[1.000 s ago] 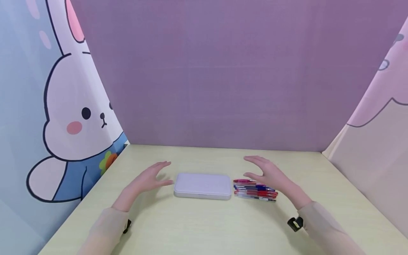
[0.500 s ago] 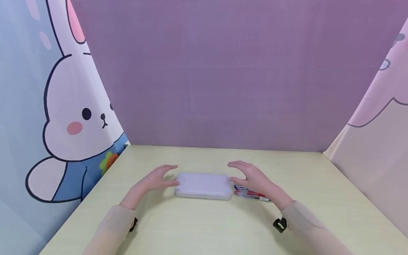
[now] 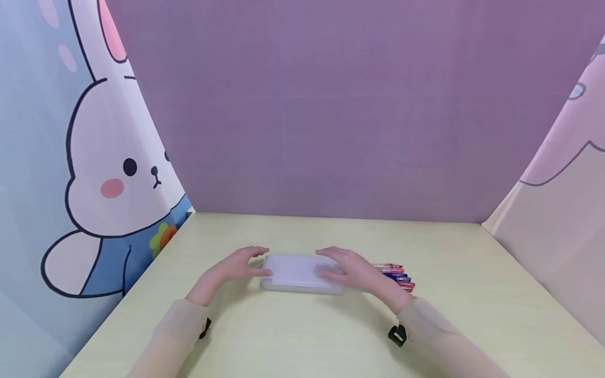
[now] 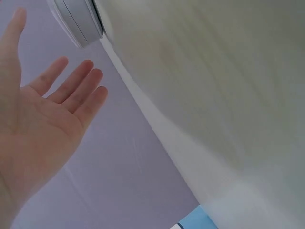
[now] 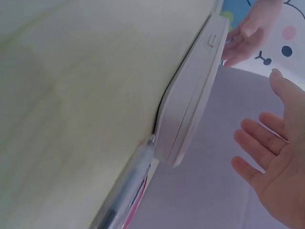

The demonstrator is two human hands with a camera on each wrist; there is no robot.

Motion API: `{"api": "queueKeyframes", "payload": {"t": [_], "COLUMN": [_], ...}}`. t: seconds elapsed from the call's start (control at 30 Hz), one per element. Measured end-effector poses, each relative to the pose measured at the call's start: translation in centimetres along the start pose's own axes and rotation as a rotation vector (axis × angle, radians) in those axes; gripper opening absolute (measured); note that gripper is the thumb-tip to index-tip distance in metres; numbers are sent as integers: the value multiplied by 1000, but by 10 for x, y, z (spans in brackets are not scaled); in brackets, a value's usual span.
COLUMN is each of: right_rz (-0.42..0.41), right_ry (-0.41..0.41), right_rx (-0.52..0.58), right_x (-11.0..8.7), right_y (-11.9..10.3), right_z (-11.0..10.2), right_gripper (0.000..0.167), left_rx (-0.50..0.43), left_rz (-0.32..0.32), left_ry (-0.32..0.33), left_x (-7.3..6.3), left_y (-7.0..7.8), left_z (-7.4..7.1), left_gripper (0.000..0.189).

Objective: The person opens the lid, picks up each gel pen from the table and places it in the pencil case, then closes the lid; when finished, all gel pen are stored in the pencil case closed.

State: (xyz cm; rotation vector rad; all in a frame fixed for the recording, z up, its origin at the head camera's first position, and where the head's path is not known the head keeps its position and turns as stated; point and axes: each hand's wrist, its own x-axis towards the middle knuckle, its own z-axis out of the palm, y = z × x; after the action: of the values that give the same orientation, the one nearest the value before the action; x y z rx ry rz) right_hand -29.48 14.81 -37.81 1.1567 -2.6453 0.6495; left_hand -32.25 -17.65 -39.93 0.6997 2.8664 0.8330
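Observation:
A pale lilac-white case (image 3: 295, 270) with a closed lid lies flat on the table. At its left end is my left hand (image 3: 236, 265), fingers spread and thumb apart; the left wrist view shows the palm bare, close to one corner of the case. My right hand (image 3: 352, 268) hovers over the right end of the case with fingers loosely extended, holding nothing in the right wrist view. Just right of the case lie several pens (image 3: 397, 275) in red, blue and pink, partly hidden by my right hand and forearm. A latch (image 5: 212, 40) shows on the case's side.
The pale wooden table (image 3: 293, 336) stretches in front of me. Behind it stands a purple cloth backdrop (image 3: 321, 115). Printed curtains hang at both sides, a rabbit curtain (image 3: 113, 157) on the left. A black wrist device (image 3: 398, 334) sits at my right cuff.
Both hands have moved inward to the case. My right hand has passed leftward from above the pens to the case's right end, while the left shifted slightly right. Case and pens stay put.

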Motion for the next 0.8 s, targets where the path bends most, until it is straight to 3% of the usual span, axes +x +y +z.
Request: {"api": "queueKeyframes", "payload": {"t": [0.23, 0.53, 0.7, 0.8], "right_rz": [-52, -28, -42, -52], "right_ry": [-31, -134, -171, -180], "right_rx": [19, 26, -22, -55], "right_x": [7, 13, 13, 13], "right_y": [-9, -18, -19, -21], "right_z": [14, 30, 37, 39], "right_gripper": [49, 47, 44, 43], "left_rx": [-13, -64, -76, -90], "left_rz": [15, 18, 55, 45], "left_ry": [-19, -77, -103, -119], "left_x": [1, 1, -2, -5], "left_y": [1, -2, -6, -7], "left_z": [2, 5, 5, 5], "left_gripper": [77, 75, 70, 71]}}
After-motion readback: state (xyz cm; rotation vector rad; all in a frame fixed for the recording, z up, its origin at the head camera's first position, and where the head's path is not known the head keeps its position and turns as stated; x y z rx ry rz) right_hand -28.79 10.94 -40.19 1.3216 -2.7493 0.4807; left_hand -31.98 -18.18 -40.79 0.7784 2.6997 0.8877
